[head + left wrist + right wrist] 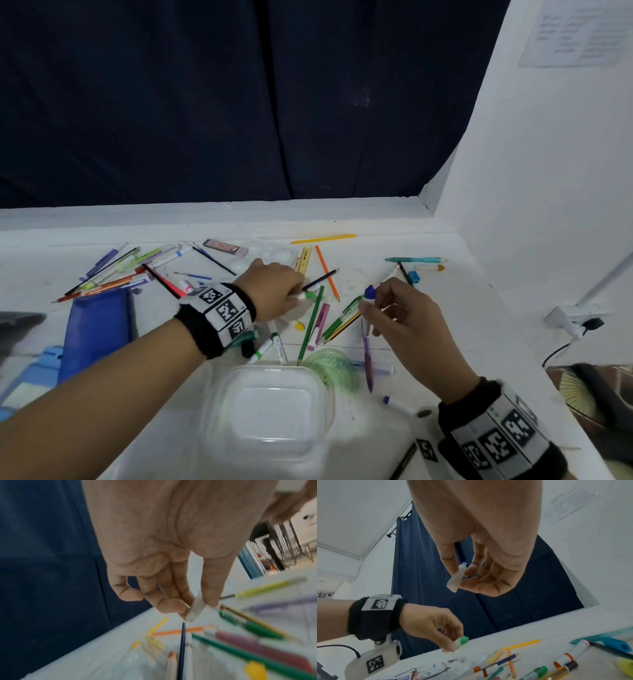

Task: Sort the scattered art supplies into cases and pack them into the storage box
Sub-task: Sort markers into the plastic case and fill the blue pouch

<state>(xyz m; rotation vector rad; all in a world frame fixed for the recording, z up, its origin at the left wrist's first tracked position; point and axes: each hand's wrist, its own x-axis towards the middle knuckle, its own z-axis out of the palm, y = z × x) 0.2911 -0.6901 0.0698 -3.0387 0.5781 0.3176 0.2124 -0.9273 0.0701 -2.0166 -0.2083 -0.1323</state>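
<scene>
Pens, pencils and markers lie scattered over the white table (428, 308). My left hand (296, 298) pinches a white marker with a green cap (310, 295) just above the pile; in the left wrist view the thumb and fingers of that hand (193, 609) hold its white barrel (195, 608). To its right, my right hand (368, 303) is raised and pinches a white marker with a blue cap (370, 292). The right wrist view shows that marker (456, 578) between thumb and forefinger of the right hand (462, 573), with the green-capped marker (464, 640) lower down. A blue pencil case (96, 329) lies at the left.
A clear plastic box (274, 411) sits at the near edge, with a green-stained round dish (330, 366) beside it. A white palette (270, 255) and an eraser (224, 247) lie at the back. More pens are heaped at the back left (120, 270). A white wall (531, 205) closes the right side.
</scene>
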